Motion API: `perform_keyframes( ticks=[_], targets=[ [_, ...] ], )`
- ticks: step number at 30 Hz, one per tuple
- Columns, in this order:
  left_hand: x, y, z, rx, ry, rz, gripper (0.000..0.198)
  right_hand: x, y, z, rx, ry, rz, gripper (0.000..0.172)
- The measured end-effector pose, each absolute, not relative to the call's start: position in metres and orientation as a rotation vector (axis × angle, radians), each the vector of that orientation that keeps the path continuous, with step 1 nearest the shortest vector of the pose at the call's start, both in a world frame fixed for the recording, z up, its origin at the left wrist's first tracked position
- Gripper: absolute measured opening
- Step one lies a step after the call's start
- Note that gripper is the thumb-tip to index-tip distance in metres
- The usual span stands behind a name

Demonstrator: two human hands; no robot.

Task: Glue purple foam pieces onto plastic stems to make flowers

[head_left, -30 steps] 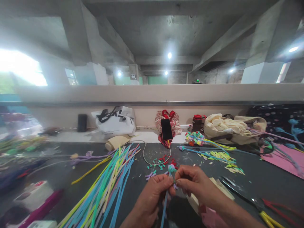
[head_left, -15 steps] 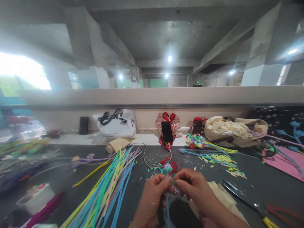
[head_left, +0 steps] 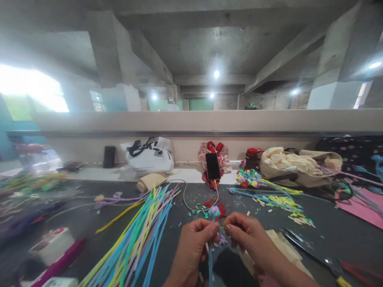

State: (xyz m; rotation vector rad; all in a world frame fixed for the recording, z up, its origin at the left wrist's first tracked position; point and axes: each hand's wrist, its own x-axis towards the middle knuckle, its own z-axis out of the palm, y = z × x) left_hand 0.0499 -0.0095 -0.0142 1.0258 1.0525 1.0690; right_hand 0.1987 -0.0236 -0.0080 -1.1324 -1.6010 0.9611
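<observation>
My left hand (head_left: 196, 243) is closed around a blue pipe cleaner (head_left: 210, 267) that stands roughly upright. At its top, just above my left fingertips, sits a small lilac and mint-green fuzzy flower head (head_left: 214, 211). My right hand (head_left: 251, 239) is pinched close beside it, thumb against fingers; what lies in the pinch is too small to make out. A tiny green bit (head_left: 222, 229) shows between the two hands. Short lilac pieces (head_left: 223, 239) lie on the table behind and below my fingers. Cut red pieces (head_left: 222, 209) and green pieces (head_left: 201, 210) are scattered beyond.
Long coloured pipe cleaners (head_left: 134, 235) fan out at left. Scissors (head_left: 311, 249) lie at right near a beige cloth (head_left: 283, 245). A cabled phone (head_left: 213, 166) leans against a patterned bag (head_left: 226, 153). Finished flower heads (head_left: 249, 177) and yellow cut pieces (head_left: 283, 201) lie back right.
My right hand has drawn slightly away from my left, widening the gap between the fingertips. The flower head stays in my left hand. The whole view has shifted a little.
</observation>
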Motion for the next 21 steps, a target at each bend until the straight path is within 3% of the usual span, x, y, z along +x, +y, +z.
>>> perform_keyframes(
  ticks=[11, 17, 21],
  targets=[
    [0.055, -0.018, -0.01, 0.975, 0.974, 1.036, 0.03, 0.199, -0.023, -0.008, -1.106, -1.631, 0.897, 0.013],
    [0.055, -0.019, -0.009, 1.054, 1.01, 1.009, 0.026, 0.241, -0.046, 0.015, -1.342, -1.842, 0.581, 0.015],
    [0.058, -0.023, -0.008, 1.082, 1.009, 0.924, 0.024, 0.275, -0.08, 0.001, -1.653, -2.028, 0.346, 0.012]
  ],
)
